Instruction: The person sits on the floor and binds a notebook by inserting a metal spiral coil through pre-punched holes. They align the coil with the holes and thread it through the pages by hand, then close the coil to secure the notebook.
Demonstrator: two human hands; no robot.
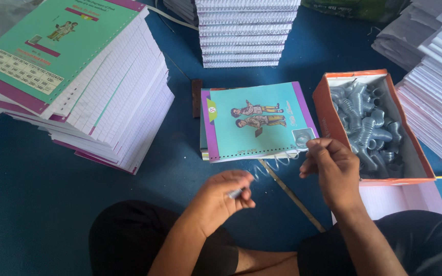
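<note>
1. Both grips pinch one thin clear plastic spiral binding coil (274, 164): our left hand (220, 200) closes on its near end, our right hand (331, 166) on its far end.
2. We see the coil's long axis run left-right along the punched near edge of the teal-and-purple-covered notebook (256, 121), just beyond our hands.
3. Our right hand sits nearer that edge.

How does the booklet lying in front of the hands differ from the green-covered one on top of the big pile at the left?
The booklet in front has a turquoise cover with a purple edge strip and rests on a low stack. The green-covered booklet crowns a tall, slumping pile and lies turned at an angle. Both show a small drawing of figures and a punched edge.
</note>
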